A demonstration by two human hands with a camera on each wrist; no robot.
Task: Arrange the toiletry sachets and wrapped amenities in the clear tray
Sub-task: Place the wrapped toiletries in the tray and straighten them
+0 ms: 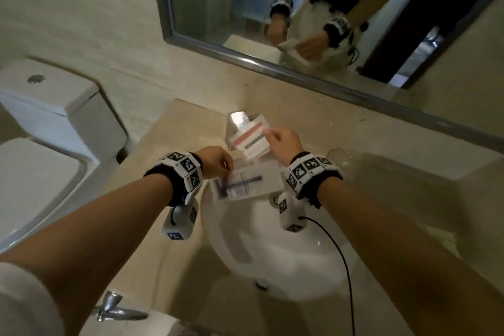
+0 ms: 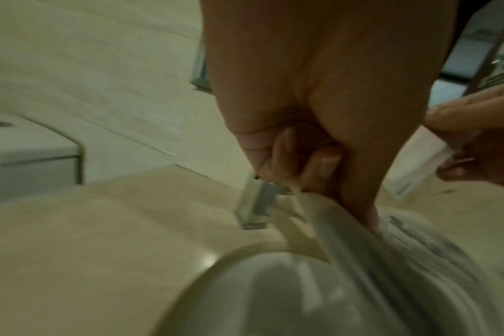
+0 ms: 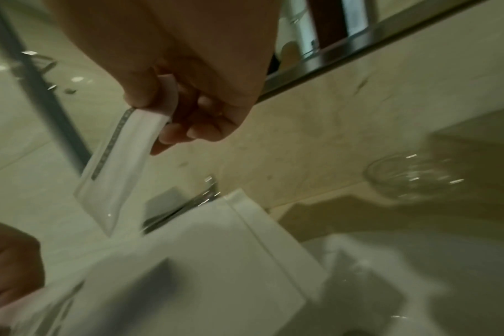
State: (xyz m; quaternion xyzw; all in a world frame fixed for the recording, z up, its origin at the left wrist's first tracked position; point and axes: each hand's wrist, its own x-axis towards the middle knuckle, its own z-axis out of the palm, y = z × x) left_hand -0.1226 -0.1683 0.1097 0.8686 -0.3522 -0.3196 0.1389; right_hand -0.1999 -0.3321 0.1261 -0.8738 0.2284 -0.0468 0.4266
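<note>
My left hand (image 1: 225, 169) pinches one end of a long white wrapped packet (image 1: 240, 185) with dark print, held flat over the back of the sink; the grip shows blurred in the left wrist view (image 2: 317, 181), packet (image 2: 403, 250). My right hand (image 1: 268, 134) pinches the corner of white sachets with a pink and a grey stripe (image 1: 252, 139), hanging down in the right wrist view (image 3: 118, 172). They are held just over the clear tray (image 1: 235, 124), which stands on the counter behind the sink. What lies inside the tray I cannot tell.
A white sink (image 1: 275, 248) is set into the beige counter (image 1: 174, 128). A drinking glass (image 1: 338, 155) stands to the right of my right hand. A mirror (image 1: 300, 8) hangs behind, a toilet (image 1: 49, 117) stands at the left, and a chrome tap (image 1: 114, 308) is at the near edge.
</note>
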